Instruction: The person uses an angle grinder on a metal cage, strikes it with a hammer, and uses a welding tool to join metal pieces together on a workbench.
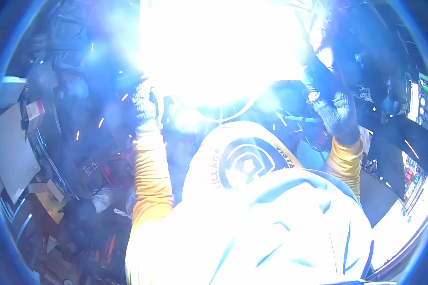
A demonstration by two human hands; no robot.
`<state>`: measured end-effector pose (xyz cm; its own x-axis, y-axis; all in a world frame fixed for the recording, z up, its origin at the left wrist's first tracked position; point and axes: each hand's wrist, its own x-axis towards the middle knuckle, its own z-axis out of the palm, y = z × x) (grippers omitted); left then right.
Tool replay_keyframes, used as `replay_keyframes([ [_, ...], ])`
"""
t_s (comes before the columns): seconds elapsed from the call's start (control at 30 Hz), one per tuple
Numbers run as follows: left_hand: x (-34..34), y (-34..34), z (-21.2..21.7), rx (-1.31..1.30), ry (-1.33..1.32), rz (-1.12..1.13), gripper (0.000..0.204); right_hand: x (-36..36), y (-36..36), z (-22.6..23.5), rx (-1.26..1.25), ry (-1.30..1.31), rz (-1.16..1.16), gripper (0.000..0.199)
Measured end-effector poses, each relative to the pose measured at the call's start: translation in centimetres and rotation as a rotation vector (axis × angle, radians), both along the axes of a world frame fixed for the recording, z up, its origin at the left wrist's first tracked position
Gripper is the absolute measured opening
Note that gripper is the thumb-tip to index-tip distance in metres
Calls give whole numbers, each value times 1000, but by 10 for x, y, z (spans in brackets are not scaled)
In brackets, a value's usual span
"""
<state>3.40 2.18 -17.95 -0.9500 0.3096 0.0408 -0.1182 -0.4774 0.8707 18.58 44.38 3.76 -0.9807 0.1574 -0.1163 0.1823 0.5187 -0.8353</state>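
Observation:
A white-blue glare with flying sparks fills the upper middle and washes out whatever is worked on there. At its lower left edge is my left hand [145,104] in a grey knit glove; its fingertips fade into the light, and what it touches is hidden. To the right of the glare, my right hand [336,114], gloved alike, is closed, with a dark shape [321,76] just above it. I cannot make out what it grips. A thin curved rim [233,114] shows under the glare. Both forearms are in yellow sleeves, and my printed pale top [247,161] fills the lower middle.
On the left stand pale panels [14,152], a red and white box [34,111] and an open cardboard box [47,197]. Scraps litter the dark floor below them. A blue-green bar [302,119] lies left of my right wrist. Bright daylight enters at the far right.

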Motion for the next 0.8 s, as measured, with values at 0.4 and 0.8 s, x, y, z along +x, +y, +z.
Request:
replay_keyframes([
  [0.4, 6, 41, 49, -877, 350, 233, 31, 7, 2, 7, -134, -110, -111, 68],
  [0.8, 2, 45, 58, -978, 704, 352, 23, 2, -3, 5, -83, -175, -99, 68],
])
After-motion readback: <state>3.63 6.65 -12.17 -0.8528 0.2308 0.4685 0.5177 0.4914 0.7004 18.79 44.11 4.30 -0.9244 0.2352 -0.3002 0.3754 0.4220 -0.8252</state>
